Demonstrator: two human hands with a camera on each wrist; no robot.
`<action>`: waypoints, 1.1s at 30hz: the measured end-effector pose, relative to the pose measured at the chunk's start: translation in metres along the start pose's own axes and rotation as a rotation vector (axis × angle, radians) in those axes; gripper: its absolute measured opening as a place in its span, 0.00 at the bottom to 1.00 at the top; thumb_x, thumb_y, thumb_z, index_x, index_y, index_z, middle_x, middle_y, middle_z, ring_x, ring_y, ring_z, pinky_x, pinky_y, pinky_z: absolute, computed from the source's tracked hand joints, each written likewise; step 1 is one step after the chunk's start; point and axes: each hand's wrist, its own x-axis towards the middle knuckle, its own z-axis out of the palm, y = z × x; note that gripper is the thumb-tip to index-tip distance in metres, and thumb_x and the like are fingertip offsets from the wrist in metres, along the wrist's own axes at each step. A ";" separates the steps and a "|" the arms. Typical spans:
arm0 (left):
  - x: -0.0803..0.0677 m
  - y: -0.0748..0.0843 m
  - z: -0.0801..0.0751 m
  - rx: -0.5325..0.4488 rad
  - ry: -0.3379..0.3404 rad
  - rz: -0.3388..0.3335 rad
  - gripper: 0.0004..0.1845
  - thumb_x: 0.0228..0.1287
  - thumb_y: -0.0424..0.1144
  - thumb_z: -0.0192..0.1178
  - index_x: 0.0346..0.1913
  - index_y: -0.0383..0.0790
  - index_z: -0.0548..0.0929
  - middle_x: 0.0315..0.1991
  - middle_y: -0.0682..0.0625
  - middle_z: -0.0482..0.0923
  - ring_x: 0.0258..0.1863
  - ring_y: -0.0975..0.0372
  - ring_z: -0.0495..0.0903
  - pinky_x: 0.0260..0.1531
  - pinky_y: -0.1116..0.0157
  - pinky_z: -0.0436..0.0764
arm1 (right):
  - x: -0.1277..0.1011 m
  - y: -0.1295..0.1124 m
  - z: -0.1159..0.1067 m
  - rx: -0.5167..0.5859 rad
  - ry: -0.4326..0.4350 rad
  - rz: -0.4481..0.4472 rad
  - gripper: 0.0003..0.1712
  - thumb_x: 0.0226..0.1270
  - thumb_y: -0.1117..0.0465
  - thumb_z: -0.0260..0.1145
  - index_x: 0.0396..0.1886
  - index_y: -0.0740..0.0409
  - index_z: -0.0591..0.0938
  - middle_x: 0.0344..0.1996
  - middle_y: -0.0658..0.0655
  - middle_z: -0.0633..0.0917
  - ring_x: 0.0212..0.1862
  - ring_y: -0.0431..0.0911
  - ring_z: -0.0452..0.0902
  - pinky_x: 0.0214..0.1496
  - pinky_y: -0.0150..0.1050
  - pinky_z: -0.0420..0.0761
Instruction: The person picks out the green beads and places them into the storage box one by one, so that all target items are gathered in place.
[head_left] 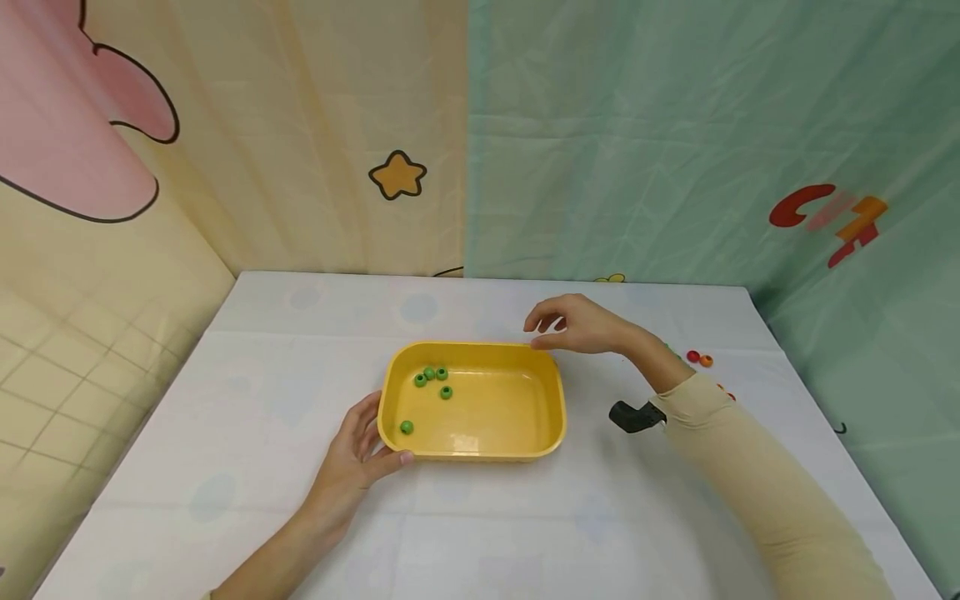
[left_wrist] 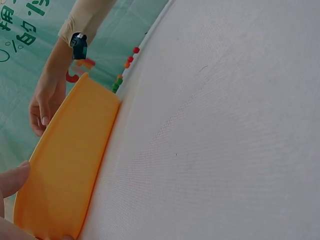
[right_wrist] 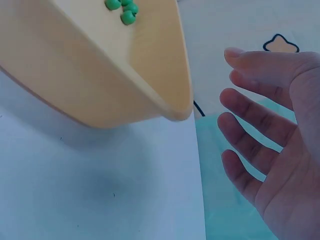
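Observation:
A yellow tray [head_left: 480, 455] sits mid-table with several green beads [head_left: 431, 379] lying in its left half. My left hand [head_left: 367, 446] holds its near left corner, thumb on the front rim and fingers along the left wall; the left wrist view shows that thumb [left_wrist: 12, 180] against the tray's wall [left_wrist: 70, 155]. My right hand [head_left: 534, 332] hovers just above the tray's far right corner, fingers loosely bent and empty. In the right wrist view this hand [right_wrist: 240, 115] is spread beside the tray [right_wrist: 100, 75], the beads [right_wrist: 125, 10] visible inside.
White cloth covers the table [head_left: 262, 400]. Loose red and orange beads [head_left: 699, 358] lie near the right edge, behind my right forearm, and show as a row [left_wrist: 131, 59] in the left wrist view. Printed curtains close in the back and both sides.

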 end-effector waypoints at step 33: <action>0.001 0.000 0.000 -0.008 0.015 -0.025 0.51 0.60 0.24 0.72 0.80 0.44 0.53 0.79 0.50 0.54 0.77 0.52 0.57 0.63 0.71 0.75 | -0.084 0.064 -0.031 0.021 0.138 0.220 0.17 0.71 0.61 0.72 0.55 0.65 0.84 0.54 0.63 0.84 0.55 0.54 0.80 0.62 0.56 0.81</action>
